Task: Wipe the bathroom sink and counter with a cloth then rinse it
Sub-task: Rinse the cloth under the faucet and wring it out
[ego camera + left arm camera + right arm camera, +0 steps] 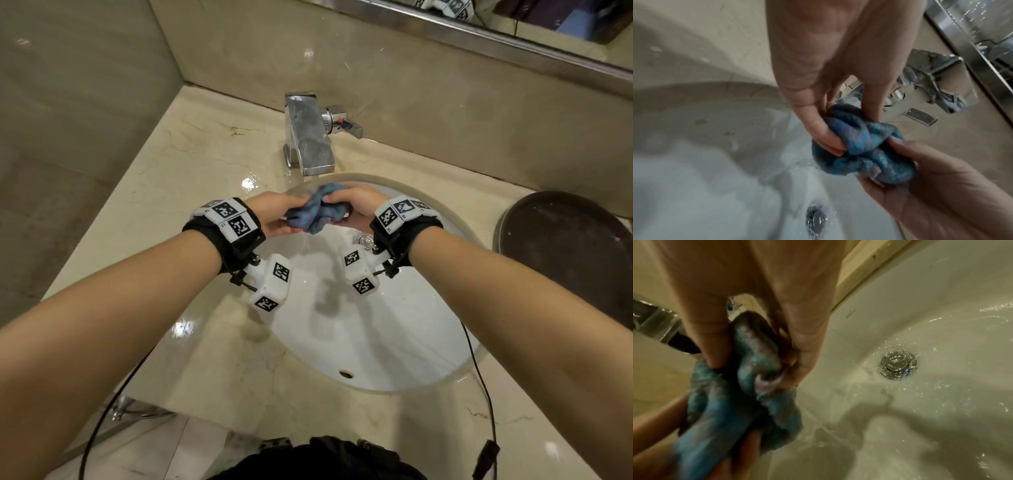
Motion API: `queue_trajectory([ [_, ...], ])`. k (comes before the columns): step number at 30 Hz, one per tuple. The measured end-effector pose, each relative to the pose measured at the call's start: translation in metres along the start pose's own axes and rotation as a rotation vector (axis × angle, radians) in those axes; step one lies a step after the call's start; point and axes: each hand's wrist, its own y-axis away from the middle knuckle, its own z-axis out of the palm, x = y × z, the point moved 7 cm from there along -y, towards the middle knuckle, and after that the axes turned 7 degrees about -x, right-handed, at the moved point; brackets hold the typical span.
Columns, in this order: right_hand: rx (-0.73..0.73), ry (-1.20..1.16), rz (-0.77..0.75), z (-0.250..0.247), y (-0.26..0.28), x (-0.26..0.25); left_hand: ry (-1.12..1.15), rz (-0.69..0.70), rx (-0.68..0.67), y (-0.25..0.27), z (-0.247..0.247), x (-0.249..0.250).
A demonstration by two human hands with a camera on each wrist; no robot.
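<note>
A wet blue cloth (317, 212) is bunched up over the back of the white sink basin (394, 329), just below the chrome faucet spout (310, 137). My left hand (274, 216) grips its left end, thumb and fingers pinching the folds (851, 139). My right hand (359, 209) grips the right end, its fingers curled round the cloth (748, 369). Water runs off the cloth down the basin toward the chrome drain (897, 365). The marble counter (191, 164) around the basin is wet and glossy.
The faucet handle (346, 125) sticks out to the right of the spout. A dark round object (568, 250) sits on the counter at the right. Beige walls close in on the left and behind, with a mirror ledge (513, 44) above.
</note>
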Motion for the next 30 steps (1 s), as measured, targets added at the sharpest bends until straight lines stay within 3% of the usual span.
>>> queue_trajectory([
  [4,0.218,-0.073,-0.107,-0.017,0.006,-0.01,0.031,0.032,0.028,-0.004,-0.007,0.001],
  [8,0.12,0.039,-0.131,0.002,0.016,-0.013,0.011,0.061,0.179,-0.009,-0.017,-0.001],
  [12,0.014,0.08,-0.134,0.024,0.024,-0.011,0.062,0.063,0.157,-0.008,-0.012,0.0],
  [17,0.169,0.102,-0.116,0.012,0.021,-0.012,0.064,0.103,0.107,-0.004,0.004,0.003],
  [24,0.136,0.104,-0.125,0.021,0.027,-0.008,0.034,0.102,0.184,-0.01,-0.01,0.007],
  [30,0.412,0.148,-0.132,-0.016,0.022,-0.02,0.002,0.101,0.048,-0.005,0.019,0.008],
])
